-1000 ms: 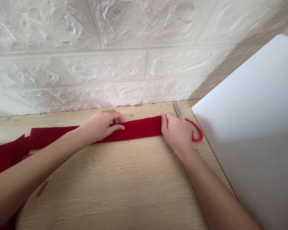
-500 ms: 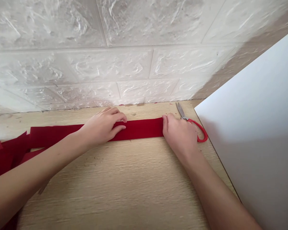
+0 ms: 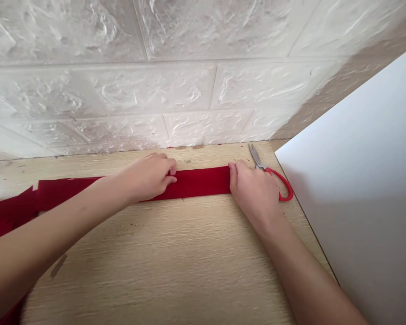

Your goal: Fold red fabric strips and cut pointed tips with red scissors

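Right hand [image 3: 253, 192] is pressed on end of red felt strip [image 3: 199, 183], grip open. Left hand [image 3: 145, 178] is placed on strip, fingers curled over it; closed grip cannot be told. Strip is laid along back of tabletop [image 3: 155, 271]. Red-handled scissors [image 3: 269, 168] are seen just beside right hand. Loose red felt pieces [image 3: 6, 216] are lying at far left. White board [image 3: 352, 180] is seen at right, brick-textured white wall [image 3: 155, 90] behind.

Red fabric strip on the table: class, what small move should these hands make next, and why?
Probably the left hand should smooth the red fabric strip leftward, since the strip lies flat between it and the right hand but bunches in loose folds further left.
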The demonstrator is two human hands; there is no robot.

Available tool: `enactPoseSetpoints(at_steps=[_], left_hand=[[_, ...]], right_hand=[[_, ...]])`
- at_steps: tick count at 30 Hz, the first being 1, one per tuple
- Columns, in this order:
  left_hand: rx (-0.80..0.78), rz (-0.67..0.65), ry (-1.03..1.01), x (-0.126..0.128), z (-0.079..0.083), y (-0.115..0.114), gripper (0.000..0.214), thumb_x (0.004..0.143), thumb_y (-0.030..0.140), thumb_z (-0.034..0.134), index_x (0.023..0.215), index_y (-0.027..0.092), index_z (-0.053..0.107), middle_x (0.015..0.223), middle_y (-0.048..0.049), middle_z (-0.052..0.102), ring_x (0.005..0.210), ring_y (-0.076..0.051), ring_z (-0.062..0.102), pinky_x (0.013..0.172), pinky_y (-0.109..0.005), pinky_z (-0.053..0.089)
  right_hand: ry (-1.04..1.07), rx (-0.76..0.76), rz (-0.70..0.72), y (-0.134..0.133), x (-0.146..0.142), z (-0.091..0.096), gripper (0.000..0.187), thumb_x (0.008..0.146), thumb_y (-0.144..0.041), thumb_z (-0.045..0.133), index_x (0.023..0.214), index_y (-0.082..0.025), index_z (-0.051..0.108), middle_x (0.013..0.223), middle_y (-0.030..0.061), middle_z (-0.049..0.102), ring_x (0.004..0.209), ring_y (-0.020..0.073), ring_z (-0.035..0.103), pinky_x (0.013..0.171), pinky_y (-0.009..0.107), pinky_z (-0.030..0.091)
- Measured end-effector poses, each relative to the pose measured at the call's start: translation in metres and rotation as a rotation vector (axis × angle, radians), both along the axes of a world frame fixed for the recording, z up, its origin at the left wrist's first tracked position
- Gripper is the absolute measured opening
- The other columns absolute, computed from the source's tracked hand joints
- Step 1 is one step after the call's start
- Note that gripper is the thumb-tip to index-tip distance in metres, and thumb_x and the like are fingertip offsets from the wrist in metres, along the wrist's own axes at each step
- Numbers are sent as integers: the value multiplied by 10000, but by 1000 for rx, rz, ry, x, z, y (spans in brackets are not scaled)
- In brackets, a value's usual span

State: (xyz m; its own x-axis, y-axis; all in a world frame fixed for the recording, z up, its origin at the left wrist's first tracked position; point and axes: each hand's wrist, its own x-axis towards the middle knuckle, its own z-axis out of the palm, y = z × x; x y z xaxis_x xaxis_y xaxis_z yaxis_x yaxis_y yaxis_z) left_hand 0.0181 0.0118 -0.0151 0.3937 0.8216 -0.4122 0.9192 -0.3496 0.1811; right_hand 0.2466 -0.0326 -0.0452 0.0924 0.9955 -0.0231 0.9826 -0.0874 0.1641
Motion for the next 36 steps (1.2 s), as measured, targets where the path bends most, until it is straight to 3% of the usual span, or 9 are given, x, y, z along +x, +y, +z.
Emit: enactPoseSetpoints(at_steps=[5, 8, 10, 14, 18, 26, 32, 36], left_hand=[[305, -211, 231, 7, -5, -27, 318, 967, 47, 392, 1040, 138, 688, 1009, -126, 692, 947, -293, 664, 708, -368, 472], [379, -300, 278, 7, -8, -39, 442, 863, -82, 357, 1028, 130, 707, 973, -117, 711, 909, -285, 674, 717, -371, 480], [394, -282, 246, 6, -9, -40, 400, 896, -50, 375, 1015, 137, 708, 970, -112, 718, 893, -282, 673, 685, -364, 466], [273, -73, 126, 1, -7, -28, 212, 1026, 212, 475, 1024, 157, 679, 1016, -103, 721, 891, -278, 665, 658, -353, 430], [42, 101, -64, -8, -5, -9, 159, 1003, 334, 564, 1030, 210, 659, 1019, -48, 724, 880, -235, 655, 706, -336, 441], [13, 64, -209, -19, -11, 5, 167, 918, 350, 595, 861, 215, 675, 979, -51, 694, 810, -199, 610, 714, -321, 440], [-62, 77, -185, -18, -5, 16, 206, 886, 391, 593, 822, 220, 689, 767, -28, 699, 641, -175, 580, 604, -302, 385], [-77, 64, -154, -12, 3, 20, 205, 872, 368, 587, 784, 214, 691, 751, -29, 708, 600, -165, 564, 579, -299, 369]], right_hand=[[-9, -12, -9, 0, 0, 0, 426, 1106, -341, 289, 1029, -175, 674, 821, 135, 776, 730, 267, 748, 545, 329, 157], [-5, -28, -13, 0, 0, 0, 427, 1108, -346, 279, 1034, -175, 663, 824, 132, 772, 733, 264, 742, 547, 328, 155], [1, -37, -16, 0, 0, 1, 423, 1109, -347, 275, 1041, -176, 656, 830, 131, 771, 759, 269, 743, 552, 327, 158], [16, -48, -27, 2, -1, 0, 419, 1109, -346, 276, 1049, -185, 658, 860, 129, 779, 795, 281, 744, 565, 328, 168], [23, -37, -33, 2, -2, -1, 425, 1107, -347, 283, 1047, -185, 671, 850, 131, 778, 785, 284, 742, 565, 332, 178], [19, -21, -37, 2, 0, 0, 435, 1105, -350, 289, 1046, -174, 682, 835, 147, 774, 774, 278, 739, 567, 328, 181], [13, -36, -44, 2, -2, 2, 449, 1103, -336, 268, 1062, -161, 679, 855, 164, 775, 792, 295, 743, 567, 334, 210], [37, -26, -48, 1, -2, 2, 443, 1106, -339, 269, 1050, -172, 675, 852, 148, 776, 771, 271, 727, 567, 328, 190]])
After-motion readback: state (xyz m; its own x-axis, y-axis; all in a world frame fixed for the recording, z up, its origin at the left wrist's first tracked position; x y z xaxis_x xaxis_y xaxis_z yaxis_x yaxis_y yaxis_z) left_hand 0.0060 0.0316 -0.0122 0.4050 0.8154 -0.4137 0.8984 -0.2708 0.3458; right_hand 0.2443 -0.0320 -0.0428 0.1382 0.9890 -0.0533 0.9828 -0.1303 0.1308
